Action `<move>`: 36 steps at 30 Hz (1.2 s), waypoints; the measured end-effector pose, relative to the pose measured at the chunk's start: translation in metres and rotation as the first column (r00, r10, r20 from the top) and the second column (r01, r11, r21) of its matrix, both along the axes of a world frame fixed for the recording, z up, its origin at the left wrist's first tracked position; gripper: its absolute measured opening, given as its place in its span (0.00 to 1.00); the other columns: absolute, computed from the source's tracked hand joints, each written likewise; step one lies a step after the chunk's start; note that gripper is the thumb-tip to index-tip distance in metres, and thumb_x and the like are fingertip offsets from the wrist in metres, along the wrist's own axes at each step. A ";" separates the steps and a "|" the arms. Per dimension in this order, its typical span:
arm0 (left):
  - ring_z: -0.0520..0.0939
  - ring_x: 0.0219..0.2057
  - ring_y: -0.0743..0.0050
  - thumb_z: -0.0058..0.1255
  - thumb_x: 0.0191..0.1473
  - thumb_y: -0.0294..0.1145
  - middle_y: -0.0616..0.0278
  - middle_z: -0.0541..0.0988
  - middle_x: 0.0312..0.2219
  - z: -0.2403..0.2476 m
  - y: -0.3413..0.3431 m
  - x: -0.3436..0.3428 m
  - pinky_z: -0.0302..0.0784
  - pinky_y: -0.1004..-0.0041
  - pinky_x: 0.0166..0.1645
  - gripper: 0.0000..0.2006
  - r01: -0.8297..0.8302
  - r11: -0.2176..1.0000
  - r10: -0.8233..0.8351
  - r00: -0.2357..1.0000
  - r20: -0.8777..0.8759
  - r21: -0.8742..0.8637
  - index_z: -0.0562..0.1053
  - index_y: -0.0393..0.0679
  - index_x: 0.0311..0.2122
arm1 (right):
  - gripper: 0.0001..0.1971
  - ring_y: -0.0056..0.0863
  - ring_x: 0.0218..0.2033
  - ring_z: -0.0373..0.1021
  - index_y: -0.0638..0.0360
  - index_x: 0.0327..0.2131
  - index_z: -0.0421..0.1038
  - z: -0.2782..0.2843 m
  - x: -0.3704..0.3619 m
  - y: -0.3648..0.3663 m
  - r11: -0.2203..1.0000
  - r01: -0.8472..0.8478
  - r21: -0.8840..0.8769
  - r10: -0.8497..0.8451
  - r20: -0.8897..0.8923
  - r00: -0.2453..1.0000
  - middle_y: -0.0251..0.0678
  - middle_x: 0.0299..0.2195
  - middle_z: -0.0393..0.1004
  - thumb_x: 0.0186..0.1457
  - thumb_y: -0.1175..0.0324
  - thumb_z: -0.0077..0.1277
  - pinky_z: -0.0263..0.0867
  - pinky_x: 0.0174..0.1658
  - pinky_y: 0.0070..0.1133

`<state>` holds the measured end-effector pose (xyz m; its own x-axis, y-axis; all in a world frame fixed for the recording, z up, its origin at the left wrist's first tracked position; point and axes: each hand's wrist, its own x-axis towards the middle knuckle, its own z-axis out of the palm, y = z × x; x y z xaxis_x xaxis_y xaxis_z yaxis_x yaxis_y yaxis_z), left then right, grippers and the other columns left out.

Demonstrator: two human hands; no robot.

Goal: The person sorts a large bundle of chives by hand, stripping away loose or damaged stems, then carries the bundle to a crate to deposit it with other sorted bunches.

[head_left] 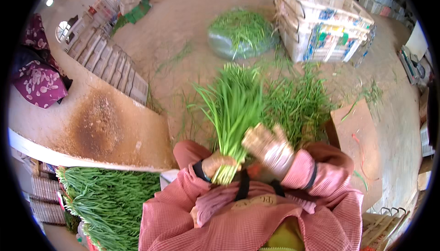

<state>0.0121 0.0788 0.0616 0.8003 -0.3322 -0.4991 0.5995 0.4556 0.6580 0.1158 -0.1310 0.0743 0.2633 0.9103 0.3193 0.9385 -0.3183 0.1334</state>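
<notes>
Drop risk: left hand [212, 163] clasps bunch [236, 106] by the stems, near centre.
Right hand [271, 146] looks open, just right; slack left grip could spill stems toward far-right pile [300, 99].

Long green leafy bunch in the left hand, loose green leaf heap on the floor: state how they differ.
The long green leafy bunch is held by the left hand; the loose green leaf heap lies on the brown floor. The bunch's leaves run mostly parallel; the heap's tangle. Both are green.
</notes>
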 end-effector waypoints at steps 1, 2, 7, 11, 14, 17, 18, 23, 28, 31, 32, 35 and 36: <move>0.77 0.25 0.76 0.50 0.46 0.30 0.61 0.76 0.27 0.006 0.001 0.001 0.74 0.79 0.27 0.15 0.124 0.991 -0.121 0.992 -0.042 0.057 0.69 0.36 0.40 | 0.28 0.31 0.61 0.39 0.48 0.57 0.43 -0.001 -0.014 0.014 0.988 -0.140 0.059 0.146 -0.091 0.985 0.34 0.60 0.40 0.50 0.63 0.33 0.34 0.58 0.41; 0.76 0.25 0.76 0.49 0.47 0.30 0.59 0.76 0.29 0.003 -0.001 -0.002 0.73 0.79 0.28 0.14 0.250 0.966 -0.253 0.967 0.027 0.071 0.69 0.35 0.40 | 0.29 0.32 0.60 0.39 0.48 0.57 0.43 -0.004 -0.021 0.027 0.988 -0.144 -0.056 0.148 0.086 0.985 0.34 0.60 0.41 0.50 0.63 0.33 0.34 0.58 0.41; 0.75 0.29 0.80 0.45 0.51 0.42 0.62 0.75 0.30 0.055 0.008 0.015 0.72 0.80 0.34 0.18 0.646 0.763 -0.638 0.747 -0.187 -0.019 0.68 0.37 0.40 | 0.26 0.34 0.49 0.59 0.54 0.49 0.58 0.022 -0.021 0.036 0.958 -0.277 0.073 0.285 -0.335 0.898 0.38 0.43 0.65 0.43 0.62 0.44 0.50 0.53 0.32; 0.72 0.39 0.83 0.39 0.50 0.57 0.61 0.73 0.39 0.096 0.018 0.031 0.68 0.81 0.43 0.30 0.564 0.809 -0.584 0.802 -0.122 -0.164 0.65 0.38 0.46 | 0.29 0.37 0.34 0.69 0.59 0.41 0.61 0.044 -0.015 0.032 0.966 -0.150 0.209 0.258 -0.781 0.570 0.37 0.30 0.70 0.33 0.58 0.57 0.65 0.38 0.27; 0.68 0.47 0.71 0.36 0.47 0.62 0.57 0.68 0.46 0.066 0.050 0.042 0.60 0.76 0.53 0.37 0.242 0.970 -0.236 0.925 0.297 0.017 0.59 0.37 0.52 | 0.23 0.34 0.34 0.70 0.57 0.37 0.64 0.034 0.000 0.037 0.931 0.075 0.357 0.310 -0.881 0.358 0.39 0.33 0.72 0.39 0.55 0.54 0.66 0.37 0.25; 0.58 0.54 0.66 0.46 0.41 0.62 0.57 0.57 0.53 0.037 0.009 0.025 0.51 0.68 0.57 0.45 -0.351 0.922 0.142 0.696 0.704 0.161 0.49 0.38 0.56 | 0.29 0.32 0.40 0.67 0.60 0.42 0.60 0.080 0.008 0.055 0.827 0.286 0.483 0.518 -0.854 -0.055 0.39 0.41 0.69 0.37 0.56 0.58 0.62 0.45 0.25; 0.56 0.55 0.64 0.52 0.37 0.60 0.57 0.53 0.55 0.012 -0.007 0.025 0.49 0.65 0.58 0.50 -0.358 0.932 0.172 0.573 0.802 0.056 0.44 0.40 0.58 | 0.31 0.33 0.40 0.67 0.61 0.44 0.58 0.081 0.014 0.067 0.834 0.224 0.504 0.516 -0.856 0.007 0.40 0.40 0.69 0.36 0.57 0.59 0.62 0.45 0.25; 0.72 0.42 0.70 0.54 0.41 0.27 0.56 0.69 0.42 0.013 -0.041 0.024 0.69 0.69 0.45 0.32 -0.562 0.777 0.627 0.647 0.434 -0.284 0.54 0.35 0.51 | 0.36 0.41 0.36 0.69 0.66 0.44 0.57 0.129 0.005 0.153 0.982 0.187 0.028 -0.091 -0.797 0.597 0.48 0.34 0.71 0.29 0.60 0.62 0.64 0.41 0.27; 0.68 0.46 0.62 0.56 0.37 0.30 0.58 0.67 0.45 0.019 0.070 0.025 0.64 0.63 0.51 0.32 -0.347 0.458 0.872 0.354 0.337 -0.819 0.58 0.36 0.50 | 0.60 0.43 0.42 0.66 0.65 0.57 0.33 0.182 -0.049 0.281 0.961 -0.097 -0.259 -0.013 -0.392 0.920 0.57 0.39 0.66 0.26 0.49 0.63 0.62 0.45 0.28; 0.70 0.44 0.56 0.56 0.38 0.36 0.57 0.68 0.44 0.045 0.168 -0.027 0.67 0.57 0.49 0.30 -0.408 0.218 0.971 0.177 0.158 -0.886 0.60 0.40 0.49 | 0.60 0.42 0.45 0.64 0.65 0.57 0.32 0.198 -0.072 0.347 0.900 -0.259 -0.351 0.068 -0.473 0.879 0.56 0.42 0.65 0.27 0.48 0.63 0.61 0.46 0.27; 0.71 0.43 0.56 0.54 0.41 0.39 0.57 0.70 0.42 0.064 0.176 -0.038 0.68 0.56 0.47 0.28 -0.426 0.199 0.977 0.017 0.212 -0.883 0.62 0.40 0.48 | 0.59 0.39 0.46 0.64 0.65 0.57 0.35 0.189 -0.065 0.362 0.886 -0.279 -0.370 0.038 -0.543 0.839 0.53 0.44 0.64 0.27 0.49 0.63 0.61 0.46 0.26; 0.71 0.43 0.59 0.53 0.43 0.38 0.55 0.71 0.41 0.045 0.203 -0.042 0.68 0.56 0.47 0.25 -0.481 0.181 0.977 -0.011 0.212 -0.858 0.63 0.41 0.46 | 0.48 0.35 0.44 0.66 0.67 0.52 0.51 0.143 -0.051 0.370 0.947 -0.247 -0.205 0.054 -0.656 0.753 0.47 0.43 0.67 0.27 0.54 0.64 0.61 0.46 0.24; 0.72 0.43 0.59 0.52 0.44 0.37 0.55 0.71 0.41 0.042 0.203 -0.038 0.68 0.57 0.47 0.23 -0.443 0.220 0.975 0.072 0.210 -0.869 0.64 0.40 0.46 | 0.44 0.34 0.43 0.67 0.66 0.49 0.55 0.133 -0.047 0.360 0.974 -0.191 -0.126 0.047 -0.706 0.707 0.45 0.41 0.68 0.28 0.57 0.65 0.62 0.46 0.23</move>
<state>-0.0259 0.2816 0.1039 0.6506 0.7226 0.2334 -0.7468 0.6645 0.0244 0.0689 0.2286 0.2073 0.2303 0.9700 -0.0778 0.8147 -0.2359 -0.5297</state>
